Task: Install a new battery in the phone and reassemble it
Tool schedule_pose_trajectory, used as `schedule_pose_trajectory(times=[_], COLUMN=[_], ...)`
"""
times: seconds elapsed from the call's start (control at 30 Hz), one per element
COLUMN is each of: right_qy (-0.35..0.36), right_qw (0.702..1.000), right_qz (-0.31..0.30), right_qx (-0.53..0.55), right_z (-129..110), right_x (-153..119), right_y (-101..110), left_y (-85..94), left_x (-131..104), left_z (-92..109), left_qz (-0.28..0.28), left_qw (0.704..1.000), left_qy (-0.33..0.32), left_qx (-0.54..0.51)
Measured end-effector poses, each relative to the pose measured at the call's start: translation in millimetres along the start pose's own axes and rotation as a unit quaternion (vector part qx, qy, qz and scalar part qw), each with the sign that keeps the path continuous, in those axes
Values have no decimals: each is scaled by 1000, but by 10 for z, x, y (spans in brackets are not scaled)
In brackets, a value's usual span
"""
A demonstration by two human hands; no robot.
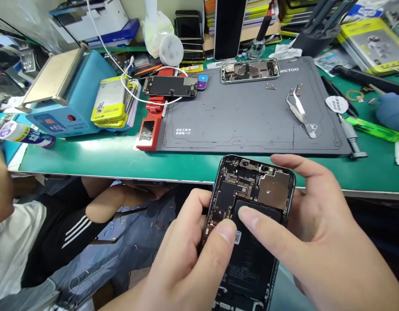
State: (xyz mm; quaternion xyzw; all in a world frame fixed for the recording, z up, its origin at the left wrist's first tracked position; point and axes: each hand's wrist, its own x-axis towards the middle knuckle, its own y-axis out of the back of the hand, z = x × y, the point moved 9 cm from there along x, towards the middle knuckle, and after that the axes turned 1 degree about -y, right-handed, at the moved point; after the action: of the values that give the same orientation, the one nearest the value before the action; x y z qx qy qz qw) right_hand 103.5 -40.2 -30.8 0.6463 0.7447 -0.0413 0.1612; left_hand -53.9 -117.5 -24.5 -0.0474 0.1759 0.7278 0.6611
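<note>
An opened phone point(248, 194), its circuit board and black battery point(251, 259) exposed, is held tilted in front of the bench edge. My left hand point(189, 246) grips its left side, with the thumb lying over the board and battery border. Around the right side wraps my right hand point(316, 224), its thumb on the top of the battery and its index finger near the upper right corner. Beyond, on the grey work mat point(219, 121), lie tweezers point(299, 112), another opened phone frame point(250, 70) and small metal plates point(270, 86). The phone's back is hidden.
A phone screen assembly point(170, 86) rests across a red holder point(150, 129) with a white cable point(125, 82) around it. Left of these are battery packs point(110, 101) and a blue machine point(66, 95). A screwdriver point(350, 136) lies right. Another person's leg point(105, 203) is at left.
</note>
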Motion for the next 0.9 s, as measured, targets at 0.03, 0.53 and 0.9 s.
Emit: schedule_pose_trajectory(times=[0.03,0.53,0.9], right_qy=[-8,-11,-11], right_qw=[1000,993,995], right_qz=[-17,-7,-9], right_qx=[14,118,103], right_z=[28,-26,-34], right_x=[-13,7,15], right_y=[-43,-145,-199], left_y=[7,16,29], left_x=[1,18,9], left_z=[-11,-44,-38], left_qz=[0,39,59], left_qw=[1000,999,997], left_qy=[-3,21,29], left_qx=[13,-6,-27])
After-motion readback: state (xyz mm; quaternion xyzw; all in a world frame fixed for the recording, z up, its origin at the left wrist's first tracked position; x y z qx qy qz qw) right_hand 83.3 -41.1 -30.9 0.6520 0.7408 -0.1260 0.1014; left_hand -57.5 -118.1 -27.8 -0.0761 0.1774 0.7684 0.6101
